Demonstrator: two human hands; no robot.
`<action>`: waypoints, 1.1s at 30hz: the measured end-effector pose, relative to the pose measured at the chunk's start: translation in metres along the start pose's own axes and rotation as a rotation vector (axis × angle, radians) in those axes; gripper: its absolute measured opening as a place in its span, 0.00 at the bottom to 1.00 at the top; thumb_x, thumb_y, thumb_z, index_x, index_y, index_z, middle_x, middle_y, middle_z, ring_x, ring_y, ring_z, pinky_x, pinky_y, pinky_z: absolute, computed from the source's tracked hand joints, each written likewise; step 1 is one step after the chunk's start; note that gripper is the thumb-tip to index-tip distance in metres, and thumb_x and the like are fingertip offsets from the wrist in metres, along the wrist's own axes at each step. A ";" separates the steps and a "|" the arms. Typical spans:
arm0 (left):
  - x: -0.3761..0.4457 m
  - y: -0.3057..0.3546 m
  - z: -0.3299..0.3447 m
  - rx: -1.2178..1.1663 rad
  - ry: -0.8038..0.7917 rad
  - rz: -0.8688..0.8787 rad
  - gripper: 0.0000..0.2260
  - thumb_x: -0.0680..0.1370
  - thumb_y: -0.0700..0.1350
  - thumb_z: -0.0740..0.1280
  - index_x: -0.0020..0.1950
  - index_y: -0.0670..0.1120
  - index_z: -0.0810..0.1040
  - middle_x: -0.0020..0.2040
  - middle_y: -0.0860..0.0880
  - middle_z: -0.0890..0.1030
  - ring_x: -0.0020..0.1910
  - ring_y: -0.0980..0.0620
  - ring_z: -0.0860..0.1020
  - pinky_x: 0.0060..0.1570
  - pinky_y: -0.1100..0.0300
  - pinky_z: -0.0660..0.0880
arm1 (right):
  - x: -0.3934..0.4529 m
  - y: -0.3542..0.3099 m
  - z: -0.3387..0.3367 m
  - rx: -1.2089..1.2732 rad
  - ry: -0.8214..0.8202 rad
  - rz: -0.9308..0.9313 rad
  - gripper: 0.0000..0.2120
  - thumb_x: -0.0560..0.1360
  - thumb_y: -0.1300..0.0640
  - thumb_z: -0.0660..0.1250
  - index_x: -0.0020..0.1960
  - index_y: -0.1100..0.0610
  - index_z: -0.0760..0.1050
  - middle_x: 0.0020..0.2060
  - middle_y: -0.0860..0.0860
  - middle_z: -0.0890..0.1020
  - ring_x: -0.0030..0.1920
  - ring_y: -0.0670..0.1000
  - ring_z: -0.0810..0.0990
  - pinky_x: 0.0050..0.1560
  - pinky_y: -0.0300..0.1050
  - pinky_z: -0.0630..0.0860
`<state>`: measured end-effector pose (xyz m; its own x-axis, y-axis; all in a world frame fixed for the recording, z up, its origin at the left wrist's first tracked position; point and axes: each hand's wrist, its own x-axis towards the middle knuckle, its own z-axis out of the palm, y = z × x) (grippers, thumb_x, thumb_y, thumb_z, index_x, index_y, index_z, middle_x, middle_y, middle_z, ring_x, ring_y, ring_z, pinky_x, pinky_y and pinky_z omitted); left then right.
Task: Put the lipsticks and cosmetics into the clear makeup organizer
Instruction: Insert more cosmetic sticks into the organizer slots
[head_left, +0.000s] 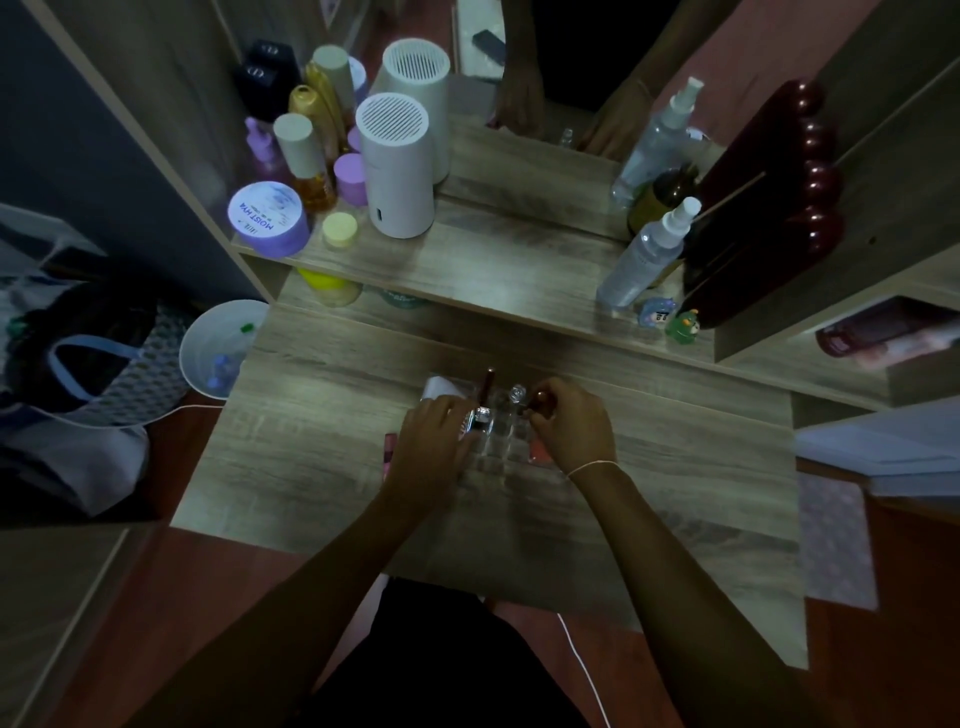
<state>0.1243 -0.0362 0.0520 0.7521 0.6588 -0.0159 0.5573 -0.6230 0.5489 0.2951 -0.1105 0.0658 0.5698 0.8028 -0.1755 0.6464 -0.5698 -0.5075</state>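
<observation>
On the wooden tabletop, near its middle, sits the clear makeup organizer, its small compartments hard to tell apart in the dim light. Both hands work over it. The left hand lies against the organizer's left side, fingers curled down over a silvery item at the grid's edge — whether it is truly gripping that piece I cannot tell. The right hand pinches a dark reddish lipstick between thumb and fingertips, holding it just above the organizer's right rear corner. A second dark lipstick stands upright in a rear compartment, and a clear rounded cap shows just beside it. Behind the left hand a white item rests at the organizer's back left. A pink tube lies on the tabletop left of the left wrist, partly hidden, and a pinkish piece peeks out under the right hand. On the raised shelf behind stand a white cylinder, a purple jar and a spray bottle — all well apart from the organizer.
</observation>
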 end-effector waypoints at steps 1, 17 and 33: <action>-0.003 0.000 0.000 0.027 0.011 0.035 0.12 0.77 0.42 0.67 0.58 0.38 0.77 0.57 0.38 0.80 0.54 0.39 0.79 0.55 0.45 0.75 | -0.001 0.000 0.000 0.003 0.002 -0.004 0.10 0.68 0.60 0.73 0.48 0.54 0.78 0.45 0.53 0.83 0.45 0.54 0.80 0.45 0.44 0.75; -0.007 0.003 -0.002 0.263 0.020 0.195 0.15 0.71 0.43 0.74 0.56 0.41 0.80 0.54 0.40 0.83 0.50 0.41 0.82 0.48 0.47 0.78 | -0.007 0.000 0.001 0.011 0.006 -0.017 0.10 0.69 0.61 0.71 0.50 0.53 0.78 0.46 0.53 0.84 0.47 0.54 0.81 0.49 0.50 0.79; -0.053 -0.051 0.001 0.119 0.260 0.020 0.15 0.78 0.46 0.59 0.62 0.43 0.75 0.59 0.42 0.81 0.58 0.48 0.75 0.59 0.54 0.66 | -0.071 -0.014 0.016 0.165 0.127 0.037 0.07 0.71 0.57 0.68 0.47 0.51 0.73 0.41 0.51 0.80 0.39 0.56 0.80 0.38 0.45 0.72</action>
<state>0.0561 -0.0396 0.0238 0.6567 0.7224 0.2168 0.5924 -0.6719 0.4445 0.2378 -0.1566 0.0721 0.6576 0.7475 -0.0940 0.5379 -0.5532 -0.6361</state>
